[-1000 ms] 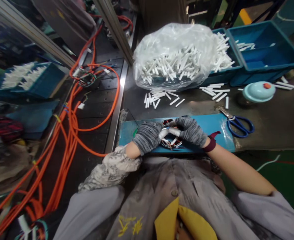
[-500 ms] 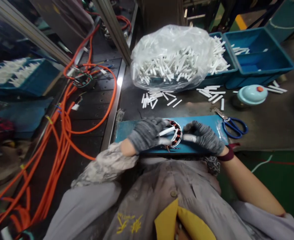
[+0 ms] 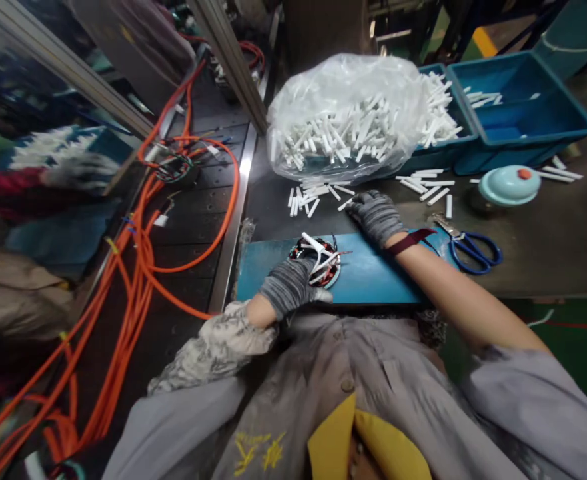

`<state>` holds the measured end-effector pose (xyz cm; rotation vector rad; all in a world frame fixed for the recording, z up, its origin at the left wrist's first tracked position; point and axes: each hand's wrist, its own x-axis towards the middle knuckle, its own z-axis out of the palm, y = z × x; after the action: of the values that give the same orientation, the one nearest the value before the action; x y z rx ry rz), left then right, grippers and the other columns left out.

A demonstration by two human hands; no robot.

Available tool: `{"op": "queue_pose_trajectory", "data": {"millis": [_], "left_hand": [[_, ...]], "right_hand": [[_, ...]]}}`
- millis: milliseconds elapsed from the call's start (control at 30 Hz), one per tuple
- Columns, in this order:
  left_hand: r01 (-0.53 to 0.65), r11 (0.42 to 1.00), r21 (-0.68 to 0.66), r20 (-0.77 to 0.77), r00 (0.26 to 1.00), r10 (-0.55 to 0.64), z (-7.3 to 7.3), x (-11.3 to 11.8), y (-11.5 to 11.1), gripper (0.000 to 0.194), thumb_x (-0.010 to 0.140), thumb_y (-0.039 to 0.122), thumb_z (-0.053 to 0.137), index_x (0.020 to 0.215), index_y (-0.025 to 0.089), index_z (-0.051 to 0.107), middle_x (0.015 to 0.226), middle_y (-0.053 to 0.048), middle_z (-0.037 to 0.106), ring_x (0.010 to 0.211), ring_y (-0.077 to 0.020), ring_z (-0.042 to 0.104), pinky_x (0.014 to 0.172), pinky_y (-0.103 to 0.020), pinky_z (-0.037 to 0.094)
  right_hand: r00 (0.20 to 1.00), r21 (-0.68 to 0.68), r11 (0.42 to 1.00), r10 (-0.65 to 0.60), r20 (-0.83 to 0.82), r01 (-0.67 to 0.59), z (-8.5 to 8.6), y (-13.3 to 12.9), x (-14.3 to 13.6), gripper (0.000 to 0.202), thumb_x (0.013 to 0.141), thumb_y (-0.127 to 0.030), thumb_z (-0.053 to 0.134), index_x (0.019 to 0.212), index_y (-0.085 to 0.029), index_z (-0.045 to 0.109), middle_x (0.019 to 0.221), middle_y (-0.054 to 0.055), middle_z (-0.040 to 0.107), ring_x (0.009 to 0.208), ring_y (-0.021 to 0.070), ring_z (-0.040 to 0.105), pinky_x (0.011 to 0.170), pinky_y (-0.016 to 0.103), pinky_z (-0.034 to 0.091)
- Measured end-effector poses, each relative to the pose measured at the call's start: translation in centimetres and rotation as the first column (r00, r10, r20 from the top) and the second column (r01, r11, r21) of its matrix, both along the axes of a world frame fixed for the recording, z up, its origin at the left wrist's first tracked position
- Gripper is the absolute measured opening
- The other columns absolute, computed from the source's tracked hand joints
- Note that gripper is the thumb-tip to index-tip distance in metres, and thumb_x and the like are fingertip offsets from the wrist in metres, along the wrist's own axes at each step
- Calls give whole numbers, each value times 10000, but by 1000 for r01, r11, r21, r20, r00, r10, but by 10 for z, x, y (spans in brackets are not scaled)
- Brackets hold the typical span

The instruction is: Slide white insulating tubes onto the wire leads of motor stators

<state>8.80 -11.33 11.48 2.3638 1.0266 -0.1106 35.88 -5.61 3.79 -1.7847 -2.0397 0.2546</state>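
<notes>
A ring-shaped motor stator (image 3: 331, 275) with copper-coloured windings and dark leads is tilted over the blue board (image 3: 373, 283). White tubes (image 3: 318, 248) stick out across its middle. My left hand (image 3: 289, 283), in a grey striped glove, is closed around the stator's left side, with the thumb along its near edge. Beyond the board, my right hand (image 3: 377, 217), gloved alike, reaches down among loose white sleeves. Its fingertips are pressed together at one short white tube (image 3: 344, 205), which lies partly under them.
A clear plastic bag (image 3: 343, 87) full of white tubes lies over a blue bin. Right of it are another blue bin (image 3: 513, 133), a light-blue round-topped container (image 3: 510, 185) and blue-handled scissors (image 3: 476, 252). Orange cables (image 3: 146, 253) run along the left line; another person's gloved hand (image 3: 80, 173) is far left.
My right hand has moved from beside the stator up and away to the loose tubes. My left hand has shifted slightly left and turned the stator. Another person's hand has appeared at the far left.
</notes>
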Motion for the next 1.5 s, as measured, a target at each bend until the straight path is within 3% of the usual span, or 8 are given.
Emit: {"op": "queue_pose_trajectory", "data": {"millis": [267,433,600,867,1067,1233,1333,1500], "left_hand": [[-322,945,54,441,857,266,-14,-43,-36,412,855,269,786,1220,168,623,1194,-95,739,1091,-229,726,981,-394,609],[-266,946,187,504,852,141,-21,-42,-41,232,977,337,667,1154,187,670,1189,-95,756,1108,-229,735,1004,-412,618],[-203,956,211,515,854,68,-20,-42,-34,279,1036,362,584,1208,166,684,1268,-119,745,1182,-225,723,1053,-406,607],[-202,953,-225,555,777,296,-9,-40,-35,338,981,418,645,1216,193,739,1273,-97,746,1219,-289,692,1131,-480,538],[-155,844,-514,480,763,432,-4,-35,-33,362,984,376,634,1274,177,718,1339,-128,715,1251,-320,672,1067,-471,567],[-204,979,-28,566,804,183,-17,-32,-43,379,982,427,652,1265,176,684,1247,-135,745,1167,-281,721,1038,-445,596],[-308,866,395,532,845,58,-34,-26,-52,456,923,459,741,1258,158,669,1242,-151,740,1127,-274,738,947,-388,633],[-277,746,606,358,932,55,-57,-15,-54,282,997,384,636,1156,180,748,1121,-125,792,971,-243,777,833,-325,637]], "right_hand": [[884,141,977,-80,-460,162,24,-75,-28,287,1007,-409,546,1136,-204,700,1075,117,765,962,279,715,928,451,581],[721,-20,999,-39,-692,35,39,-144,-55,176,925,-376,681,1032,-248,736,1006,39,800,894,228,753,841,373,626],[663,-70,998,-54,-747,3,33,-148,-59,191,923,-370,704,1046,-242,775,1024,43,815,915,232,767,872,376,626],[918,218,944,302,-256,-249,42,-147,-56,282,1046,-305,536,1170,-224,777,976,87,792,844,207,710,780,344,558],[908,-38,958,255,-332,-283,43,-141,-63,391,1067,-432,477,1162,-186,766,989,105,791,866,217,705,812,350,541],[781,-176,922,178,-599,-345,45,-129,-66,399,1021,-531,559,1060,-212,795,933,49,795,811,175,681,774,303,498],[777,-170,935,148,-612,-312,53,-130,-65,446,1024,-534,546,871,-197,793,754,23,738,672,132,587,690,281,430],[670,-246,904,59,-740,-351,57,-143,-60,429,1001,-516,581,801,-178,751,703,-1,678,643,112,524,652,263,407]]}}
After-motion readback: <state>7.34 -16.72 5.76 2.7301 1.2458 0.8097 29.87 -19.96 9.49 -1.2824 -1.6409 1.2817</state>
